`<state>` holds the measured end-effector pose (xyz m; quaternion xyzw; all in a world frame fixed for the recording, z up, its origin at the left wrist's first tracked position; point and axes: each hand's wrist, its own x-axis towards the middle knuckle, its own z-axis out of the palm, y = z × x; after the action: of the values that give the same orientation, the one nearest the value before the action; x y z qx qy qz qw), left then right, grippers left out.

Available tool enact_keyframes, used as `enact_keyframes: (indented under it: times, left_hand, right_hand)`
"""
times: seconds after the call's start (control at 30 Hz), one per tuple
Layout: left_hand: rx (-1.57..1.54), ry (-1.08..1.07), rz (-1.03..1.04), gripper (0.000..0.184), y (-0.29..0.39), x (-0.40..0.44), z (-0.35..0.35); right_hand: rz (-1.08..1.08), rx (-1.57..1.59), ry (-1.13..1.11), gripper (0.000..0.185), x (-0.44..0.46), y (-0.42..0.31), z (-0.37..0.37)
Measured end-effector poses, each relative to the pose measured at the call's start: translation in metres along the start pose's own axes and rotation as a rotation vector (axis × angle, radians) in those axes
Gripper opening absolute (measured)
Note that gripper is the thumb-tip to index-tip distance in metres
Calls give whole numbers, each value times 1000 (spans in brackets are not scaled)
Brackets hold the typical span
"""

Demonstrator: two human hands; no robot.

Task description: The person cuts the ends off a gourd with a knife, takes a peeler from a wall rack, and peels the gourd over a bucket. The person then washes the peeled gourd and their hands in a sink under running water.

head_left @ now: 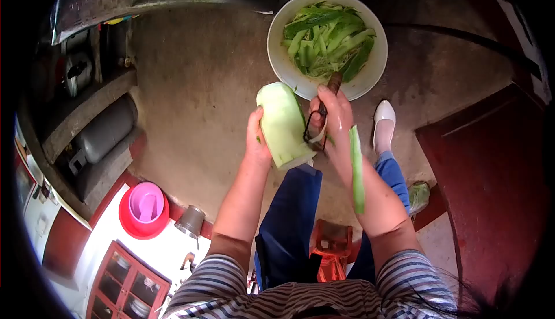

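Observation:
My left hand (256, 137) is closed around the left side of a large, pale green peeled gourd (282, 123), which has a flat cut lower end. My right hand (340, 115) grips a peeler with a dark handle (335, 82); its wire-like frame lies against the gourd's right side, where some darker green skin shows. A long strip of green peel (357, 171) clings to my right forearm. Just beyond both hands, a white basin (276, 59) on the floor holds a heap of green peelings (329, 39).
A white shoe (384, 114) stands right of the basin. Left are a grey gas cylinder (107, 128), a red basin (128, 223) with a pink one inside, a metal cup (190, 222) and a red cabinet (124, 287). A dark red panel (491, 169) is at right.

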<state>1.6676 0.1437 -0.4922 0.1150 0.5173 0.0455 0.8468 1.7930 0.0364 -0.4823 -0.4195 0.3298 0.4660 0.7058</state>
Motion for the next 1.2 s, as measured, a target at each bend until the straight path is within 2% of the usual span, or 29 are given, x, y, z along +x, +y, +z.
enact_keyframes:
  times: [0.07, 0.17, 0.2, 0.23, 0.3, 0.33, 0.37, 0.47, 0.5, 0.6, 0.63, 0.7, 0.77, 0.83, 0.9, 0.93, 0.97, 1.0, 1.03, 1.1, 1.13, 1.2]
  left_hand:
    - [15, -19, 67, 64, -8, 4, 3]
    - [-115, -83, -28, 74, -19, 2, 6]
    - [-114, -200, -9, 81, -22, -2, 9]
    - [-110, -202, -14, 81, -24, -3, 13]
    - [-150, -397, 42, 77, -26, -3, 20]
    - [-43, -87, 69, 75, -28, -8, 22]
    - [-41, -88, 66, 75, -30, -7, 19]
    - [-250, -627, 89, 72, -33, 2, 12]
    - [-245, -626, 85, 72, -33, 1, 15]
    - [-145, -524, 190, 72, -32, -5, 29]
    - [-156, -358, 206, 73, -32, -7, 34]
    - [-167, -187, 212, 76, -33, -8, 32]
    - [-197, -205, 220, 81, -34, -4, 20]
    - [-282, -238, 199, 82, -34, -10, 50]
    - [-118, 330, 327, 80, -34, -16, 85]
    - [-106, 297, 279, 74, -31, -23, 84]
    - [-105, 302, 278, 74, -31, -19, 68]
    - [-207, -136, 256, 72, -34, -10, 40]
    - [-286, -362, 231, 70, -32, -6, 33]
    - [-397, -813, 112, 66, -28, 0, 24]
    - [-347, -731, 131, 66, -28, -3, 19]
    - [-248, -432, 186, 67, -28, -11, 23]
  right_hand:
    - [-105, 6, -26, 19, -6, 5, -1]
    - [-173, 11, 21, 17, -12, 9, 4]
    - [-223, -15, -5, 17, -12, 10, 5]
    - [-270, -42, -37, 17, -11, 10, 6]
    - [-237, -112, 16, 15, -18, 0, 13]
    - [-248, -148, -38, 15, -20, -3, 15]
    - [-256, -182, -93, 16, -21, -5, 15]
    - [-271, -227, -153, 17, -21, -11, 20]
    - [-287, -250, -172, 17, -22, -13, 21]
    - [-271, -222, -205, 17, -20, -15, 24]
    - [-253, -227, -233, 17, -20, -14, 25]
    - [-244, -247, -229, 17, -23, -18, 30]
    - [-229, -260, -230, 17, -21, -18, 32]
    - [-269, -336, -253, 16, -20, -17, 32]
    - [-677, -567, -245, 16, -14, -18, 30]
    - [-474, -380, -302, 16, -20, -23, 29]
    - [-469, -379, -301, 16, -22, -23, 31]
    - [-371, -281, -278, 16, -24, -22, 33]
    - [-275, -185, -258, 16, -26, -21, 36]
    - [-287, -223, -213, 15, -28, -19, 38]
    - [-375, -279, -203, 14, -24, -16, 34]
    - [-528, -346, -177, 13, -19, -18, 30]
